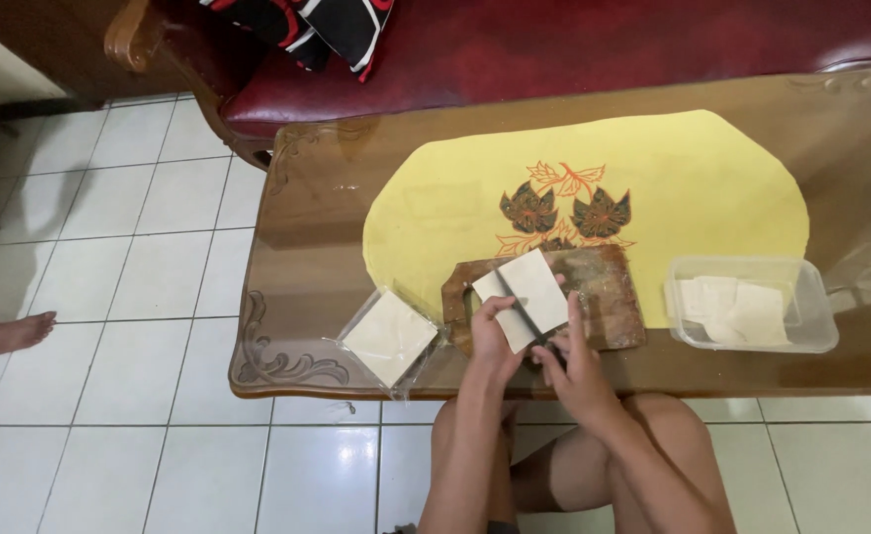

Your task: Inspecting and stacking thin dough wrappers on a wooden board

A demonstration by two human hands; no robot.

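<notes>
Now, starting at the far left, a bare foot (5, 333) of another person rests on the white tiled floor (129, 297), well apart from my work. Moving right, I see the glass-topped wooden table (287, 247) with its carved corner, and near its front edge a stack of pale square sheets in a clear plastic wrap (389, 337), lying just beside the cutting board.

Next comes the wooden cutting board (594, 297), sitting partly on a yellow mat (653, 178) printed with dark leaves and orange outlines. On the board lies a pale square sheet (529, 297), tilted, with a dark line running across it — looks like a knife blade (528, 318), though it is too small for me to be sure.

My left hand (493, 336) is curled over the near left edge of that sheet, fingers bent down and pressing on it, not wide open. My right hand (572, 361) is just beside it at the board's front edge, fingers closed around something dark that seems to be the knife handle — I cannot tell its shape clearly.

Further right, a clear plastic tub (821, 297) stands on the table at the mat's edge, holding more pale sheets (732, 309), cut and lying flat. Behind it all, a dark red sofa (554, 49) with a black, red and white cushion (327, 25).
</notes>
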